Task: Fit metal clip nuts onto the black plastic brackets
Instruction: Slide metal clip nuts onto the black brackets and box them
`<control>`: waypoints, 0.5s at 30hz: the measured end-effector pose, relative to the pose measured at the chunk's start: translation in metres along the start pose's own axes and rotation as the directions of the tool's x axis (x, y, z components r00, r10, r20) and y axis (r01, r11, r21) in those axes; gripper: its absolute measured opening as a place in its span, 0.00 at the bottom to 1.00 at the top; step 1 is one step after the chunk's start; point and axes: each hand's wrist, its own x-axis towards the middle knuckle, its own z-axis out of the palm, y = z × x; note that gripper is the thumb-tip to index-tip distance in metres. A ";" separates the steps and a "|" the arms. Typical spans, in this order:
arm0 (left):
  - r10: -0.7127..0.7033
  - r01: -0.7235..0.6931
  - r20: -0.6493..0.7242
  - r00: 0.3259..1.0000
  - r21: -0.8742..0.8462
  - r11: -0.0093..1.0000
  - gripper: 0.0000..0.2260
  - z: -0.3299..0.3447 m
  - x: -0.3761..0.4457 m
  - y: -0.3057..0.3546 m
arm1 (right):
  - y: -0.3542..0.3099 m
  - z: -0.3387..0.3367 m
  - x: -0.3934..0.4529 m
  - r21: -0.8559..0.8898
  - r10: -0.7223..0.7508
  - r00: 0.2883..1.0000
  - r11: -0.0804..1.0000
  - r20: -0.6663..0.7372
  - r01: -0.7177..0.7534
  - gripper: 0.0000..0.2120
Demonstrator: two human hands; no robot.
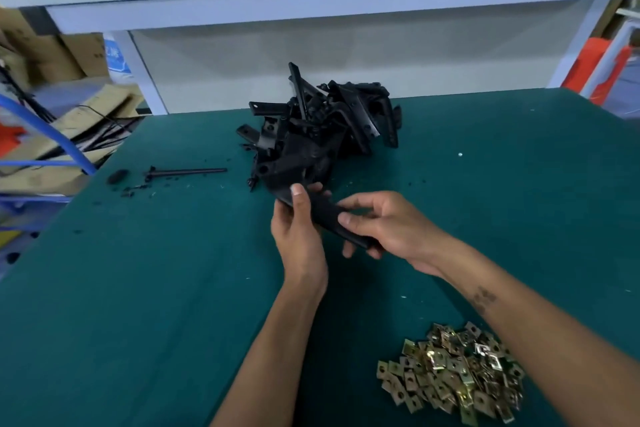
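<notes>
One long black plastic bracket (327,215) is held above the green table between both hands. My left hand (299,236) grips its far end, thumb on top. My right hand (384,229) holds its near end, thumb and fingers curled round it. Behind the hands lies a pile of black plastic brackets (322,125). A heap of brass-coloured metal clip nuts (453,371) lies at the near right, under my right forearm. I see no clip nut in either hand.
The green table mat (156,288) spreads all round. A black rod (187,172) and small black scraps (117,177) lie at the left. A white shelf frame (311,7) stands behind the table. Cardboard and blue tubing (52,135) are off the left edge.
</notes>
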 end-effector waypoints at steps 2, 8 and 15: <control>0.010 -0.009 0.028 1.000 -0.064 0.998 0.12 0.000 -0.001 0.003 | 0.005 -0.001 -0.016 -0.190 0.018 0.999 0.982 0.040 -0.010 0.08; -0.124 0.172 0.405 0.906 -0.083 0.982 0.08 0.001 -0.013 0.008 | 0.025 -0.029 -0.063 -0.429 -0.189 0.959 0.899 -0.213 0.082 0.09; -0.282 0.237 0.532 0.798 0.153 0.959 0.05 0.006 -0.019 -0.006 | 0.060 -0.069 -0.150 -0.371 -0.063 0.971 0.928 -0.232 -0.028 0.06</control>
